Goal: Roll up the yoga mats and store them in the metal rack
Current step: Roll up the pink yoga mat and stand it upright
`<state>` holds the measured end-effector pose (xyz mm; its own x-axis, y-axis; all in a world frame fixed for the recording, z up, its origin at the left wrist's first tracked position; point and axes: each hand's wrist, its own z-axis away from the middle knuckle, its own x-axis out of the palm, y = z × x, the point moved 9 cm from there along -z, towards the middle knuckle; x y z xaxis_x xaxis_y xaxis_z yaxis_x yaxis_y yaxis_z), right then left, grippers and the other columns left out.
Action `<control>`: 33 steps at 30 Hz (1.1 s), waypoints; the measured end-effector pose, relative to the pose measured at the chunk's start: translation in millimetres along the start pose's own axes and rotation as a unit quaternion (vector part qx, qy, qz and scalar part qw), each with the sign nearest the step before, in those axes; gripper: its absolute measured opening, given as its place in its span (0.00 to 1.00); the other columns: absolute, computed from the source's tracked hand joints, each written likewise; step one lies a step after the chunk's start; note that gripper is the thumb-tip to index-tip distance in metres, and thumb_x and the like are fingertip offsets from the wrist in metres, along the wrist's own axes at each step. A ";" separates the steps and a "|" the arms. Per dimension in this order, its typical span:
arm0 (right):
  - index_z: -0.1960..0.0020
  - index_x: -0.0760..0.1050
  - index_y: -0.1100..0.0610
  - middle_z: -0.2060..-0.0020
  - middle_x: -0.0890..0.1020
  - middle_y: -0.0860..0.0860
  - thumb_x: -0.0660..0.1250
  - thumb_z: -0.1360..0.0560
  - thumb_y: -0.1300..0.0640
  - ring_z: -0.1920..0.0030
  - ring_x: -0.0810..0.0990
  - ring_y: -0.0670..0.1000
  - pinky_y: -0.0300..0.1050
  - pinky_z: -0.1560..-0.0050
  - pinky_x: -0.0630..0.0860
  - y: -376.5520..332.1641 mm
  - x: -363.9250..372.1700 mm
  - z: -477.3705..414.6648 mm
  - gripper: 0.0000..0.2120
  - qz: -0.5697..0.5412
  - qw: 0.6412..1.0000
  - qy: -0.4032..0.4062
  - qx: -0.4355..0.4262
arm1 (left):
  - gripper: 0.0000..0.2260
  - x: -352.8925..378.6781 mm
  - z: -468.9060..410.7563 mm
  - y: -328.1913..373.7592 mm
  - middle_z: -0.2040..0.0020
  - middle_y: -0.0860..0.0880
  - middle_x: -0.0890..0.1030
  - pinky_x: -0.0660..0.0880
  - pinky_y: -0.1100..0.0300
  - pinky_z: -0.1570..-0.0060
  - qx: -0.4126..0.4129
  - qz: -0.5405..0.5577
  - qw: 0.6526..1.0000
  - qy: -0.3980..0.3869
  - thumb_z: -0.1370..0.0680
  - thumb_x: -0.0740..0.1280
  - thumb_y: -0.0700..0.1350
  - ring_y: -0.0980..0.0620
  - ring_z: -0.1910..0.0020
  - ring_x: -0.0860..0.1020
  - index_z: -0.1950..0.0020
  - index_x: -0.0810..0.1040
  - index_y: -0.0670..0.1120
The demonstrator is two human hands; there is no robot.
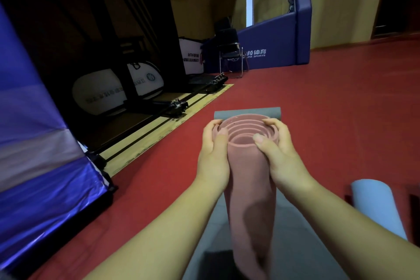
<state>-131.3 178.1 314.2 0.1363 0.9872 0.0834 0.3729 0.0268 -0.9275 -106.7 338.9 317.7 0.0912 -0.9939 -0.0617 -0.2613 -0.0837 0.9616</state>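
A pink yoga mat [250, 188] is rolled into a loose tube that points away from me, its spiral end showing at the top. My left hand [214, 154] grips its left side near that end. My right hand [275, 150] grips the right side, thumb on the inner coils. Under the roll lies a flat grey mat [247, 112], its far end showing past the roll. A light blue rolled mat [381, 207] lies on the floor at the right. No metal rack is in sight.
The floor [318, 102] is red. A blue padded stand [272, 48] and a black chair [229, 50] are at the back. A blue tarp [34, 154] hangs at the left, with dark equipment and white bags [100, 93] behind a wooden floor strip.
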 end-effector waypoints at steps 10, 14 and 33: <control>0.49 0.74 0.36 0.51 0.81 0.35 0.67 0.33 0.38 0.47 0.79 0.38 0.47 0.40 0.74 -2.1 -21.2 -2.2 0.13 0.056 0.998 0.030 0.011 | 0.16 2.4 1.7 4.6 0.42 0.64 0.79 0.72 0.56 0.36 0.015 -0.026 0.999 -0.014 0.26 0.62 0.58 0.66 0.42 0.77 0.38 0.71 0.66; 0.53 0.73 0.38 0.50 0.82 0.41 0.65 0.37 0.34 0.44 0.80 0.47 0.58 0.36 0.74 -1.8 -32.6 -9.5 0.15 0.065 0.995 0.071 0.024 | 0.14 1.9 3.7 17.0 0.34 0.57 0.76 0.70 0.53 0.31 0.067 -0.080 0.995 -0.004 0.19 0.58 0.55 0.60 0.34 0.74 0.34 0.68 0.66; 0.41 0.75 0.40 0.41 0.78 0.38 0.63 0.23 0.46 0.38 0.76 0.41 0.41 0.33 0.69 19.8 -23.0 -21.6 0.11 0.108 0.993 0.038 -0.018 | 0.15 17.3 -8.3 -8.5 0.38 0.60 0.79 0.71 0.56 0.34 0.066 -0.087 0.994 -0.024 0.21 0.56 0.58 0.63 0.37 0.75 0.38 0.76 0.65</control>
<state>-107.2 152.5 301.7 0.2850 0.9545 -0.0881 0.3602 -0.1918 -0.9129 -94.9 323.0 310.7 0.1018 -0.9653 -0.2404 -0.3697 -0.2611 0.8917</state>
